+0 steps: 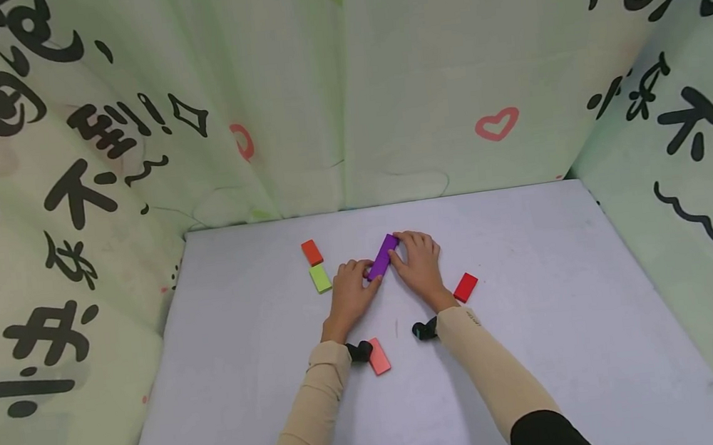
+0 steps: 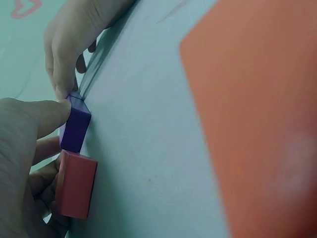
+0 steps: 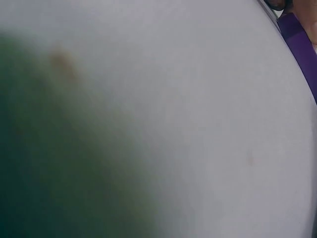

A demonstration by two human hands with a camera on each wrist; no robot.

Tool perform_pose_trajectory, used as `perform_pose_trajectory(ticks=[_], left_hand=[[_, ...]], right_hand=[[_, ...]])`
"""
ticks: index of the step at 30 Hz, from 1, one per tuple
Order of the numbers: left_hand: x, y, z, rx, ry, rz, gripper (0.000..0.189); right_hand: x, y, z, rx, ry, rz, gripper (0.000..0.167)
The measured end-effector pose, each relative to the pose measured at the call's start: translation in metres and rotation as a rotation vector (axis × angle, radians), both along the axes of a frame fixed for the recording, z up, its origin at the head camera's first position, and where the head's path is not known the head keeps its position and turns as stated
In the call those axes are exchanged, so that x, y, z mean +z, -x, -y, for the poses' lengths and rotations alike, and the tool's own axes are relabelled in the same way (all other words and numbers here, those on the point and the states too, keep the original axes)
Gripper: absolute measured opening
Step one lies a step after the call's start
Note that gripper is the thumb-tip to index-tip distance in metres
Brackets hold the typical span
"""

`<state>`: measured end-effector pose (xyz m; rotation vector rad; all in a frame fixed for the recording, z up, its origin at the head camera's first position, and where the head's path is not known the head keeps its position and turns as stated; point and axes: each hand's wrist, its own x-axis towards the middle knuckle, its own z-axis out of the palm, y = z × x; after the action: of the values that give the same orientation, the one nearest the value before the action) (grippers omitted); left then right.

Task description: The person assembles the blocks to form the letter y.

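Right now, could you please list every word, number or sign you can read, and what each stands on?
Curtain: large black characters, too distorted to read surely.
Curtain: red heart outline, a sign without words.
Right sleeve: dark marks, too small to read.
Purple block: no lettering visible.

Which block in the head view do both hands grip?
The purple block, one end at the left hand, the other at the right hand. There, the orange block, green block, red block and pink block lie outside both grips.
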<state>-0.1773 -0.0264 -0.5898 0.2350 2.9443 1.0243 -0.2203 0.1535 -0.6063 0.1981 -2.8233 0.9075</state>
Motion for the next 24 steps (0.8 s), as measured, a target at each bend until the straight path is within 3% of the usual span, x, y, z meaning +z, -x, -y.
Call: perform_pose_trajectory(ticks=[10, 16, 24], left_hand=[[0.006, -0.002, 0.009, -0.055, -0.082, 0.049, 0.051], [0.012, -0.015, 0.022, -0.079, -0.042, -0.004, 0.051], [0.016, -0.038, 0.038, -0.012, 0.001, 0.027, 0.053]], right_hand=[[-0.001, 0.001, -0.001, 0.046, 0.021, -0.023, 0.053], [-0.003, 0.002, -0.002, 0.083, 0.029, -0.032, 0.053], [0.000, 0.000, -0.002, 0.096, 0.027, -0.005, 0.055]])
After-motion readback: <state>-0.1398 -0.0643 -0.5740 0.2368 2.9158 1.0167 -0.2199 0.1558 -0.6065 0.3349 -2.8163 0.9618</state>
